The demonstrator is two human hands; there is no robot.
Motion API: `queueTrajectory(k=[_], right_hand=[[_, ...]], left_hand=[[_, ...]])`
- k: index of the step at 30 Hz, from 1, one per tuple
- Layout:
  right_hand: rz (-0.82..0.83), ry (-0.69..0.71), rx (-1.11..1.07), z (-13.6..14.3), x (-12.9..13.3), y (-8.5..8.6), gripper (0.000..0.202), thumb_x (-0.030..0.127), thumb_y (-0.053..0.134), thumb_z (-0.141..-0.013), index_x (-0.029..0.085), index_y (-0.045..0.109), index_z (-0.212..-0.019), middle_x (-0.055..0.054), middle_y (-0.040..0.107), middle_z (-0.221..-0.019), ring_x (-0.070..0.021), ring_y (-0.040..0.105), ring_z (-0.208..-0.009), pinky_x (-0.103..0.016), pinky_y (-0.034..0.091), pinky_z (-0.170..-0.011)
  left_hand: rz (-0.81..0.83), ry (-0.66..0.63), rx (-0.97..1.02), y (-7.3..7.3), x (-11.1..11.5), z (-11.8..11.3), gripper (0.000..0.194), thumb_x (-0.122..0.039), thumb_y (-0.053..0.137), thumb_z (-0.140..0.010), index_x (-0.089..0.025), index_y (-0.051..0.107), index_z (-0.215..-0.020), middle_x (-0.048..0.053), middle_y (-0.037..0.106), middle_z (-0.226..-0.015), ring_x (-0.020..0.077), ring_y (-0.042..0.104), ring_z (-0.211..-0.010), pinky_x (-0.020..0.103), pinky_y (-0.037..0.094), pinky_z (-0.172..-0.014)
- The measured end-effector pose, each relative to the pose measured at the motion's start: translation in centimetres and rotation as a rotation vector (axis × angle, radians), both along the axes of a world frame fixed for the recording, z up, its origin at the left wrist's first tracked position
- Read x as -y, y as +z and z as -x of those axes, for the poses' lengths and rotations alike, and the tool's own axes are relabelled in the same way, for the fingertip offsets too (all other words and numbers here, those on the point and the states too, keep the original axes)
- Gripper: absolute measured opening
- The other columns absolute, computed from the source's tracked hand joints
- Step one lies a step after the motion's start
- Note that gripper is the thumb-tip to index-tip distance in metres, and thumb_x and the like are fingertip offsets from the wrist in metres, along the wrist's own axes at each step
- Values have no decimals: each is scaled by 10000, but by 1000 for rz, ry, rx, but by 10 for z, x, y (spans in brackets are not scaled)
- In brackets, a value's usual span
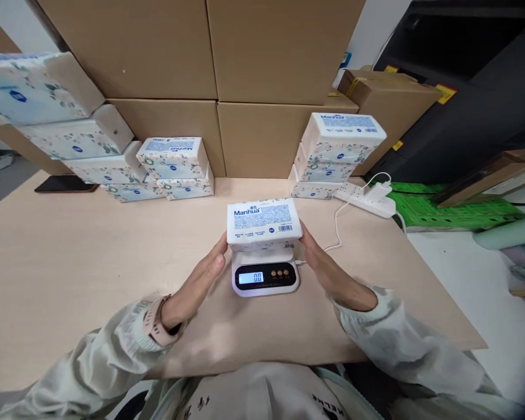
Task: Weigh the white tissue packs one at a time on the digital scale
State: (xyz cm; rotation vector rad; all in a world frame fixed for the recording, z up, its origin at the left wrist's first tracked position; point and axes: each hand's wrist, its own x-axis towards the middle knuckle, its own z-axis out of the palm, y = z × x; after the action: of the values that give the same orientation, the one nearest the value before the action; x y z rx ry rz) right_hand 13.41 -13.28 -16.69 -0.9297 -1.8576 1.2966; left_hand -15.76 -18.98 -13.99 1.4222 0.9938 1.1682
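Between my two hands is a white tissue pack (265, 221) with blue "Manhua" print, right over a small white digital scale (266, 287). My left hand (203, 277) presses its left side, and my right hand (321, 259) presses the right side. Fingertips of both hands are partly hidden behind the pack. The scale's lit display (251, 278) reads 0.0. Whether the pack touches the weighing plate, I cannot tell.
Stacked tissue packs (79, 140) stand at the back left, with a shorter stack (175, 157) beside them. Another stack (336, 154) is at the back right, near a white power strip (367, 201). A phone (65, 184) lies far left. Cardboard boxes (262, 140) wall the back.
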Motion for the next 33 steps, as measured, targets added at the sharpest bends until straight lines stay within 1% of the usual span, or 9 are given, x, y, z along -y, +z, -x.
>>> queueTrajectory(k=[3,5,7,10,13,16,19,23,33], right_hand=[[-41,-60,31,-1,2,-16,710,642,408,-1033,452,154,-1668,62,211,-1773,-264,174,-1663,-609,163,-1363],[-122,-175,30,-4,4,-23,682,601,442,-1039,432,218,-1660,22,274,-1758,-277,231,-1647,-616,189,-1351],[-226,-356,-8,-9,4,-27,607,547,462,-1049,387,346,-1622,-42,428,-1685,-296,397,-1566,-627,276,-1306],[-365,-633,-118,-15,0,-30,470,494,450,-1059,294,554,-1471,-99,687,-1373,-280,654,-1267,-585,457,-1158],[-436,-783,-180,-16,-4,-28,423,494,455,-1048,242,638,-1334,-76,728,-1073,-246,697,-1027,-518,539,-1003],[-451,-812,-196,-14,-4,-26,395,493,460,-1040,255,654,-1289,-54,704,-969,-228,678,-912,-491,541,-946],[-438,-807,-196,-12,-2,-25,389,498,449,-1040,269,653,-1279,-58,698,-957,-228,668,-859,-493,541,-920],[-426,-804,-171,-11,0,-25,401,506,436,-1037,263,650,-1274,-74,700,-966,-240,664,-848,-493,551,-874],[-427,-775,-158,-11,0,-25,395,486,429,-1045,247,660,-1260,-65,705,-956,-228,667,-831,-467,550,-843]], left_hand=[[62,-51,-77,-15,2,4,625,-590,438,-1060,-356,393,-1637,-23,257,-1743,288,136,-1651,527,136,-1372],[23,56,-88,-27,1,8,613,-566,445,-1067,-366,374,-1643,-24,239,-1752,277,159,-1649,522,142,-1370],[6,232,-26,-41,-2,13,558,-547,485,-1060,-356,475,-1584,5,334,-1721,283,269,-1618,540,210,-1348],[96,449,161,-56,-11,19,491,-584,568,-1004,-278,665,-1376,92,583,-1532,309,513,-1457,565,361,-1261],[158,539,280,-60,-19,21,501,-617,667,-915,-237,710,-1239,117,684,-1366,291,623,-1303,523,453,-1177],[156,549,299,-58,-21,20,492,-609,695,-893,-231,716,-1205,112,697,-1330,260,644,-1246,458,491,-1122],[151,550,298,-56,-20,18,452,-579,685,-908,-228,716,-1190,114,701,-1312,249,652,-1221,428,507,-1083],[141,543,283,-56,-20,17,433,-557,653,-926,-216,717,-1184,122,699,-1303,251,654,-1208,430,501,-1085],[162,541,294,-51,-18,16,468,-583,705,-874,-208,736,-1151,114,722,-1259,254,664,-1168,428,503,-1066]])
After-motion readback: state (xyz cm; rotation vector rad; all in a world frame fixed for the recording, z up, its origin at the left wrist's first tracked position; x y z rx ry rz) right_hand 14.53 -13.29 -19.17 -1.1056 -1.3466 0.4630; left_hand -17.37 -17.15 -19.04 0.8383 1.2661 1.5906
